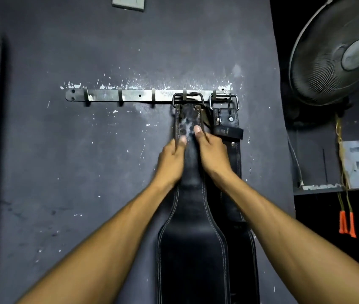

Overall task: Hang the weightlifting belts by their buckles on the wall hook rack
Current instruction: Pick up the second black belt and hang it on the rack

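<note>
A metal hook rack [139, 95] is screwed to the dark wall. A black leather belt [192, 242] hangs down from it, its buckle [187, 99] over the fourth hook from the left. My left hand [172, 160] and my right hand [212, 152] both grip this belt's narrow upper strap just below the buckle, thumbs pressed on its front. A second black belt [232, 137] hangs right beside it, its buckle [224, 101] on the last hook at the right end, partly hidden behind my right hand.
Three hooks on the left part of the rack hold nothing. A wall fan [336, 51] sticks out at the upper right. Below it are a shelf [325, 188], hanging cords with orange ends [347, 224] and a switch plate [128, 2] at the top.
</note>
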Available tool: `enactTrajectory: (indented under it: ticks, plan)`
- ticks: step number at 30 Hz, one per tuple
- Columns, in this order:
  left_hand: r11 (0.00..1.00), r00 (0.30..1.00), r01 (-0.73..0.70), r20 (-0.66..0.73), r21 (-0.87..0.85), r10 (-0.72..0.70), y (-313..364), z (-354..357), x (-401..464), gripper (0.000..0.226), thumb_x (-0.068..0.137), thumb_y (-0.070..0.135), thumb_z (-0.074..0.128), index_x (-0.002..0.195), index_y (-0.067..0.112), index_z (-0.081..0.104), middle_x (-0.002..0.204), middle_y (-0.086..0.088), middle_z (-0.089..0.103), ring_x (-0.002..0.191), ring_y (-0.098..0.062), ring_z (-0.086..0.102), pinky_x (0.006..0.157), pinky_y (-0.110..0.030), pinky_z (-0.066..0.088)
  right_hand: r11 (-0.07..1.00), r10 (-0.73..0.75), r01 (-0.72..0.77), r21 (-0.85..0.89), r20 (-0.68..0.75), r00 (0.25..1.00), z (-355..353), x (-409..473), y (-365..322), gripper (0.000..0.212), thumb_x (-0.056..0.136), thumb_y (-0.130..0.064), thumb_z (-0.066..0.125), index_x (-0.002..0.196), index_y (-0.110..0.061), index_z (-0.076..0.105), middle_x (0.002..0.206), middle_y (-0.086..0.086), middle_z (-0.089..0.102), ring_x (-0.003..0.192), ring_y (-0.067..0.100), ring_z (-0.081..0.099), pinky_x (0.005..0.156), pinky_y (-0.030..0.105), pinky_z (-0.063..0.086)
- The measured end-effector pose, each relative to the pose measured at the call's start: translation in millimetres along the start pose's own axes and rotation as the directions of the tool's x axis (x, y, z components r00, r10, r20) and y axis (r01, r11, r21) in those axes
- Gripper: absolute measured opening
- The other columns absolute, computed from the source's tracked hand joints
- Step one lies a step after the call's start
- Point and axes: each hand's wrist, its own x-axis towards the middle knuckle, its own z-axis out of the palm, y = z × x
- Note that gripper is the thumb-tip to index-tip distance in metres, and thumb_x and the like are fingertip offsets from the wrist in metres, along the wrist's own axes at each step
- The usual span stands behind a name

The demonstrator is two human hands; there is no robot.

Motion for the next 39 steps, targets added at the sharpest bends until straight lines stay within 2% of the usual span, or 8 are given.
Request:
enactTrajectory:
  ticks: [2,4,7,10,18,26,30,39]
  plan:
    - [0.999,0.997,-0.022,0.080,0.046,0.018,-24,-2,-31,0.064,0.096,0.059,0.045,0.147,0.021,0.051,0.147,0.021,0.050,0.139,0.001,0.047,0.113,-0.016,0.032,0.992,-0.077,0.081,-0.098,0.041,0.996,-8,-26,15,0.048,0.102,-0.058,0.049,0.114,-0.017,0.072,0.112,0.003,0.079,0.108,0.021,0.071,0.082,0.027,0.048]
    - [1.000,0.991,-0.013,0.132,0.021,0.010,-44,-5,-54,0.048,0.101,0.050,0.049,0.138,0.021,0.058,0.129,0.028,0.066,0.124,0.013,0.057,0.107,-0.011,0.041,0.987,-0.092,0.103,-0.120,0.095,0.991,-7,-50,30,0.037,0.102,-0.048,0.056,0.124,-0.019,0.064,0.117,0.003,0.077,0.112,0.023,0.070,0.085,0.024,0.048]
    - [0.996,0.998,0.033,0.044,0.079,-0.036,-49,-2,-68,0.029,0.106,0.032,0.052,0.085,0.015,0.061,0.081,0.005,0.070,0.082,-0.015,0.065,0.080,-0.034,0.052,0.993,-0.021,0.029,-0.111,0.067,0.998,5,-76,44,0.027,0.107,-0.036,0.053,0.109,-0.009,0.059,0.094,0.012,0.074,0.098,0.042,0.066,0.076,0.039,0.045]
    - [0.989,0.999,0.031,-0.024,0.145,-0.028,-33,-2,-74,0.032,0.106,0.030,0.052,0.078,0.015,0.052,0.076,-0.014,0.065,0.069,-0.014,0.052,0.074,-0.041,0.048,0.997,-0.011,0.013,-0.075,0.030,1.000,8,-83,37,0.031,0.108,-0.033,0.051,0.099,-0.004,0.055,0.084,0.016,0.067,0.086,0.043,0.062,0.077,0.047,0.047]
    - [0.979,0.946,0.202,0.261,-0.015,-0.191,-57,-31,-152,0.026,0.107,0.025,0.052,0.117,0.016,0.074,0.116,0.002,0.078,0.114,-0.010,0.070,0.108,-0.038,0.053,0.975,0.028,0.031,-0.219,0.262,0.965,-37,-130,55,0.042,0.096,-0.060,0.059,0.090,-0.018,0.057,0.070,-0.002,0.067,0.073,0.022,0.063,0.072,0.039,0.049]
    - [0.910,0.967,0.256,0.089,-0.326,-0.241,-38,-29,-200,0.022,0.093,0.020,0.074,0.114,0.020,0.075,0.114,-0.005,0.080,0.106,-0.020,0.077,0.088,-0.031,0.061,0.984,0.057,-0.099,0.148,0.267,0.962,-40,-148,51,0.027,0.099,-0.023,0.070,0.093,0.002,0.063,0.075,0.002,0.065,0.072,0.010,0.055,0.070,0.033,0.047]
    - [0.786,0.915,0.403,0.176,-0.469,-0.364,-38,-37,-232,0.033,0.089,0.022,0.078,0.121,0.014,0.073,0.124,-0.012,0.076,0.114,-0.028,0.074,0.094,-0.036,0.060,0.704,0.155,-0.470,0.533,0.530,0.834,-55,-191,70,0.028,0.098,-0.023,0.069,0.119,-0.004,0.073,0.114,0.011,0.079,0.105,0.023,0.076,0.087,0.032,0.060]
    - [0.715,0.858,0.504,0.186,-0.485,-0.478,-45,-18,-310,0.030,0.094,0.014,0.073,0.124,0.013,0.070,0.125,-0.014,0.075,0.115,-0.031,0.073,0.089,-0.034,0.062,0.702,0.274,-0.494,0.512,0.446,0.852,-71,-267,98,0.024,0.091,-0.021,0.078,0.115,-0.023,0.078,0.115,0.005,0.080,0.108,0.024,0.077,0.083,0.028,0.062]
